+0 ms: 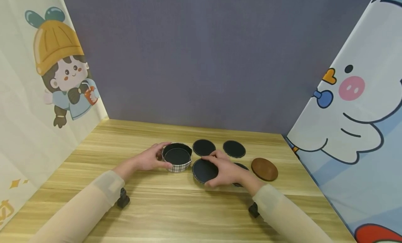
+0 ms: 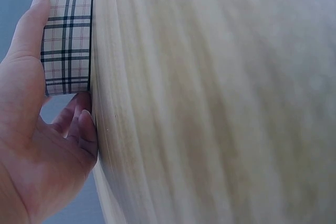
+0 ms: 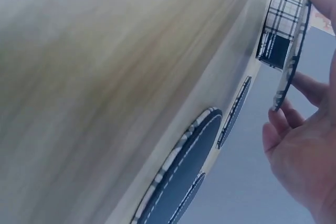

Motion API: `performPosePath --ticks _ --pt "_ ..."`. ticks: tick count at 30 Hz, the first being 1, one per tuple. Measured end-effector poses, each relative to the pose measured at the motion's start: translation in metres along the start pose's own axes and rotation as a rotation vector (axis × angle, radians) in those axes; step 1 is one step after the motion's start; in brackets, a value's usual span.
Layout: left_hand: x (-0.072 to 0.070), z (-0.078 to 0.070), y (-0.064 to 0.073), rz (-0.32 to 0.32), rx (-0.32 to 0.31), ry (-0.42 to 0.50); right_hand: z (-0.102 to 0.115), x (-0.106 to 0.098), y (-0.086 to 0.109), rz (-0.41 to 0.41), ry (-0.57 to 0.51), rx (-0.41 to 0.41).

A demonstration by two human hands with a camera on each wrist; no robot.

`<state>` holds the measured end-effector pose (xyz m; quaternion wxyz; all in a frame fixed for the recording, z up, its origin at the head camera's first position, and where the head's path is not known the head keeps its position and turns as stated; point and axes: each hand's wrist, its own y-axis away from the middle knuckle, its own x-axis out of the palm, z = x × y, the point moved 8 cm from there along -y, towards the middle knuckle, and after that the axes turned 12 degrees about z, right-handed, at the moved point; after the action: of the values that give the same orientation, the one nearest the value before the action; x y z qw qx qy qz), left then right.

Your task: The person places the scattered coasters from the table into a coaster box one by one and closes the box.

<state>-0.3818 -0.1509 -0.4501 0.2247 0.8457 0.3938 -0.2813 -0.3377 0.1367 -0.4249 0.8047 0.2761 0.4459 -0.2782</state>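
On our surface, toward its far edge, our left hand grips a plaid holder, our right hand a coaster beside it. Likely gathering coasters, we next need careful aim.

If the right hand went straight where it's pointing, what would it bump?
Probably the plaid holder that the left hand grips, with the black disc in the right hand touching it first. The disc looks lifted, so it might pass over instead.

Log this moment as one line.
Left hand: holds round plaid-walled, black-lined holder | Right hand: grips round black coaster above wood-grain table | Nearby: three black round coasters, brown round disc
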Motion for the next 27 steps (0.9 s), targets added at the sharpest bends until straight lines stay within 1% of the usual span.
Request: performPosePath --ticks 6,14,18,23,27 --pt "-0.001 0.0 0.001 -0.001 0.005 0.0 0.003 -0.004 0.007 -0.03 0.003 -0.018" --pt "-0.001 0.002 0.001 0.003 0.008 -0.003 0.003 -0.007 0.012 -0.053 0.007 -0.005" --pt "0.0 0.003 0.0 0.002 0.006 0.001 0.003 -0.011 0.012 -0.074 0.026 -0.001" --pt "0.0 0.002 0.0 0.003 0.007 0.015 0.005 -0.018 0.009 -0.099 0.032 -0.016" --pt "0.0 0.002 0.0 0.005 0.007 0.016 0.004 -0.022 0.005 -0.105 0.038 -0.002"
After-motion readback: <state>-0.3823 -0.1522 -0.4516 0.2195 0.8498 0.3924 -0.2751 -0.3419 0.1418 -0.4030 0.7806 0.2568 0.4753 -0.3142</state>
